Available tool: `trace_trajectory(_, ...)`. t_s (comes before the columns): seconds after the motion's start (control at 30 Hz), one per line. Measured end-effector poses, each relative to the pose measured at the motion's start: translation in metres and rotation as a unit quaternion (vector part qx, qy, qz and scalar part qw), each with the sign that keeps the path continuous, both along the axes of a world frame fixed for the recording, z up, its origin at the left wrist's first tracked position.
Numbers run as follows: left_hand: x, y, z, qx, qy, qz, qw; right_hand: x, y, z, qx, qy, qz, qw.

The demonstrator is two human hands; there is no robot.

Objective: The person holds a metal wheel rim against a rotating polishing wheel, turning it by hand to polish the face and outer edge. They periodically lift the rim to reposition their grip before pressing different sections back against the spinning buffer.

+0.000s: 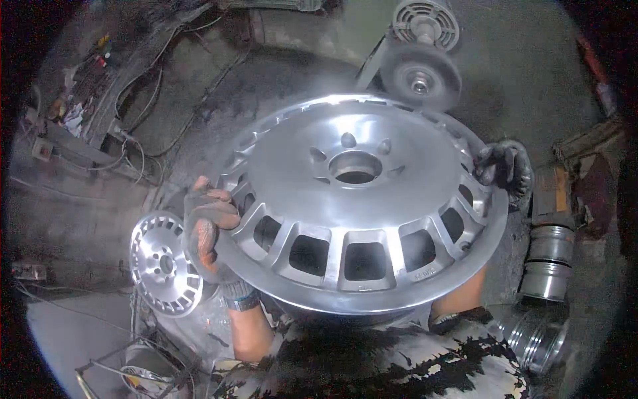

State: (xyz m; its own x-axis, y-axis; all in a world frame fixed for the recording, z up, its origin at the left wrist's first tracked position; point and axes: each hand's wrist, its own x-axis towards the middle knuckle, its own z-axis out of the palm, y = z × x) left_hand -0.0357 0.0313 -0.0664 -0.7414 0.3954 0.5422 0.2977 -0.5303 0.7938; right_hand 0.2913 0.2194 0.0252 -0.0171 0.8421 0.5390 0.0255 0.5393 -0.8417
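Observation:
A large silver alloy wheel rim point(286, 159) fills the middle of the view, its face turned up toward me, with a centre bore, bolt holes around it and a ring of windows near the edge. My left hand point(211, 223), in a worn work glove, grips the rim's left edge with its fingers curled over. At the right edge my right hand point(505, 169), in a dark glove, is closed around the rim too. Just beyond the far edge of the rim stands a polishing wheel point(420, 78), blurred as if spinning.
A second silver wheel rim point(163, 263) leans at the left. Shiny metal barrels point(548, 263) lie at the right, with another one point(538, 339) lower down. A motor point(425, 26) sits above the polishing wheel. Cables point(143, 100) hang at the upper left.

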Motion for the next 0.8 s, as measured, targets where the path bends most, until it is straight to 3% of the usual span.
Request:
trace_trajectory(0.03,0.003,0.000,-0.001,0.009,-0.055,0.005,0.998,-0.002,0.003,0.000,-0.001,0.003,0.005,1.000)
trace_trajectory(0.23,-0.001,-0.012,0.007,-0.058,0.049,0.075,0.994,-0.015,0.015,0.002,-0.011,0.011,0.027,0.999)
trace_trajectory(0.33,0.002,-0.012,0.011,-0.063,-0.002,0.092,0.994,-0.020,0.015,0.002,-0.013,0.010,0.030,0.999)
trace_trajectory(0.43,-0.006,-0.007,0.010,-0.067,0.028,0.094,0.993,-0.021,0.010,-0.001,-0.014,0.006,0.027,1.000)
trace_trajectory(0.53,-0.019,0.013,0.001,-0.022,0.030,0.048,0.998,-0.014,0.004,-0.001,-0.010,0.004,0.016,1.000)
trace_trajectory(0.6,-0.057,0.013,-0.059,-0.051,0.048,-0.060,0.996,-0.007,0.003,0.001,-0.007,0.000,0.006,1.000)
trace_trajectory(0.7,-0.047,0.045,-0.046,-0.044,-0.012,-0.045,0.998,0.005,0.016,0.006,-0.002,-0.012,-0.005,1.000)
trace_trajectory(0.8,-0.049,0.049,-0.053,0.106,-0.227,-0.119,0.961,0.014,0.014,0.012,0.000,-0.042,-0.008,0.999)
